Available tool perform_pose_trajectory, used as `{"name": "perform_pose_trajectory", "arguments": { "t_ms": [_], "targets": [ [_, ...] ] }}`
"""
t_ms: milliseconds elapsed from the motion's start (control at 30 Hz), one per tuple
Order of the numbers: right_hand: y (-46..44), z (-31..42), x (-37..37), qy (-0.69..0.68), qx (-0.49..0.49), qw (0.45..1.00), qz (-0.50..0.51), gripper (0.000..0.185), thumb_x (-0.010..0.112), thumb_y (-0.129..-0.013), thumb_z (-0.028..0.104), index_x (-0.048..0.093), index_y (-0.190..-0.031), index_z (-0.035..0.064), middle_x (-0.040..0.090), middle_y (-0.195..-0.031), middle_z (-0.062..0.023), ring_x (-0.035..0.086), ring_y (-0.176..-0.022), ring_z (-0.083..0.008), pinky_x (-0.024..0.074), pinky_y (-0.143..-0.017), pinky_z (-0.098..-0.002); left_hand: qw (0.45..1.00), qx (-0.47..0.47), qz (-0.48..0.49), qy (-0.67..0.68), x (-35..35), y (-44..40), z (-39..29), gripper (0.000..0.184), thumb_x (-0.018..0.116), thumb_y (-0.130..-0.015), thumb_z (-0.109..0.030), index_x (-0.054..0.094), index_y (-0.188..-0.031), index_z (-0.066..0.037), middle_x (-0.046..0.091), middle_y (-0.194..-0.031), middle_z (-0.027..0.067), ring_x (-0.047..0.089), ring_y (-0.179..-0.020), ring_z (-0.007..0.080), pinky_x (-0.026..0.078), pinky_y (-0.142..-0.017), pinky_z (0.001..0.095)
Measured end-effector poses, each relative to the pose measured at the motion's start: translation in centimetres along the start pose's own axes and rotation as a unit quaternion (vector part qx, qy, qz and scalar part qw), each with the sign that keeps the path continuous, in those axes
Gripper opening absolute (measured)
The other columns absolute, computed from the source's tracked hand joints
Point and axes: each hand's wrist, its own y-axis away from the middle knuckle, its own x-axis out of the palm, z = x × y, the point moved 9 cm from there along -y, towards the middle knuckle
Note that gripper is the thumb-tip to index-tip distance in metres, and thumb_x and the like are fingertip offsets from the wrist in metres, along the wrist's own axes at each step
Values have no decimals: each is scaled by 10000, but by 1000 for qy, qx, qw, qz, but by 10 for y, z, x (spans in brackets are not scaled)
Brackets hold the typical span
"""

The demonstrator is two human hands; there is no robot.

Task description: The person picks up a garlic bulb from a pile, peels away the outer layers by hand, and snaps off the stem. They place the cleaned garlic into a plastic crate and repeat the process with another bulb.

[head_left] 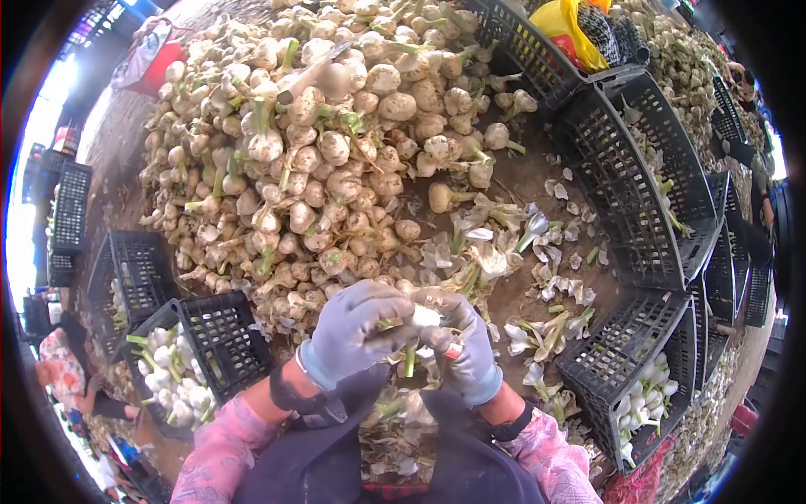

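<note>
My left hand point(357, 330), in a grey-purple work glove, is closed with its fingertips on a white garlic bulb point(426, 317). A green stem point(410, 361) points down below those fingers. Gloved the same way, my right hand point(468, 346) curls in from the other side, its fingertips against the bulb. A small red-edged item point(453, 351) shows in that hand; most of it is hidden, so its kind is unclear. Just beyond both hands rises a large heap of soil-stained garlic bulbs point(336, 147). Loose skins and trimmed stalks point(401, 428) lie between my legs.
Black plastic crates point(617, 181) stand to the right, one point(600, 361) holding whitish garlic. At left, another crate point(222, 336) stands by cleaned bulbs point(175, 374). Peelings point(550, 260) litter the ground. A yellow bag point(571, 29) sits far right; a person point(63, 365) is at left.
</note>
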Motion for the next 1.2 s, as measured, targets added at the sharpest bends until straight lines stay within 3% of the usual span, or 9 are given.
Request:
{"name": "perform_pose_trajectory", "arguments": {
  "t_ms": [33, 133, 333, 433, 533, 667, 800, 1033, 1200],
  "targets": [
    [1, 0, -1, 6, 9, 1000, 0, 476, 739, -876, 216, 554, -1252, -10, 655, -1129, -92, 639, -989, -146, 514, -881, -306, 1000, 24, 2, -17, 0, 1, -2, 270, 829, -704, -92, 704, -941, -59, 686, -896, 92, 672, -754, 255, 532, -637, 318],
    [3, -1, -3, 5, 26, 1000, -4, 478, 744, -870, 213, 558, -1248, -13, 657, -1123, -89, 639, -986, -145, 515, -877, -304, 998, 38, 28, -31, 2, 3, -3, 254, 821, -699, -88, 698, -919, -60, 685, -876, 86, 670, -751, 264, 533, -638, 331],
    [7, -1, 2, -17, 32, 999, -9, 476, 749, -857, 187, 560, -1244, -16, 663, -1111, -93, 647, -981, -146, 525, -867, -300, 996, 24, 17, -87, 1, 0, -10, 219, 699, -706, 59, 656, -886, -59, 665, -837, 78, 658, -737, 259, 527, -645, 327],
    [5, 1, 7, -39, 24, 999, 8, 490, 755, -855, 196, 556, -1249, -15, 664, -1121, -98, 649, -993, -151, 528, -872, -303, 999, -31, -22, -24, -2, 2, 4, 230, 634, -710, 97, 640, -883, -54, 657, -848, 80, 652, -752, 234, 518, -652, 311],
    [2, 0, 10, -90, 11, 996, 1, 501, 757, -856, 199, 550, -1259, -16, 663, -1137, -103, 648, -1013, -156, 525, -882, -302, 960, -223, -112, 128, -11, 26, 51, 228, 613, -710, 113, 634, -872, -46, 658, -859, 94, 655, -777, 218, 522, -669, 304],
    [1, 1, 3, -43, -2, 999, 4, 483, 749, -864, 183, 552, -1259, -14, 663, -1140, -98, 648, -1025, -160, 521, -895, -303, 1000, 7, 0, -27, -9, 3, 0, 249, 730, -718, 38, 695, -943, -63, 664, -895, 86, 652, -757, 243, 529, -669, 314],
    [4, 5, 0, 0, -6, 1000, -2, 475, 763, -848, 144, 563, -1252, -6, 664, -1128, -78, 647, -1019, -157, 526, -884, -303, 988, 65, 43, -131, 0, 7, -13, 352, 806, -637, -83, 719, -977, -97, 666, -921, 65, 642, -752, 269, 510, -654, 344],
    [6, 7, 3, 79, -38, 996, -2, 478, 806, -801, 97, 597, -1223, 12, 655, -1140, -63, 635, -1030, -138, 525, -882, -299, 982, 65, 31, -175, 0, 8, -14, 312, 768, -610, -60, 663, -900, -103, 659, -881, 61, 636, -765, 281, 508, -680, 356],
    [4, 2, 5, 42, -5, 999, -3, 498, 798, -810, 112, 583, -1248, 14, 643, -1170, -70, 636, -1041, -147, 515, -900, -296, 997, -71, -21, -14, -2, 10, 13, 212, 686, -687, 22, 639, -875, -64, 638, -828, 80, 635, -704, 235, 509, -628, 321]
  ]
}}
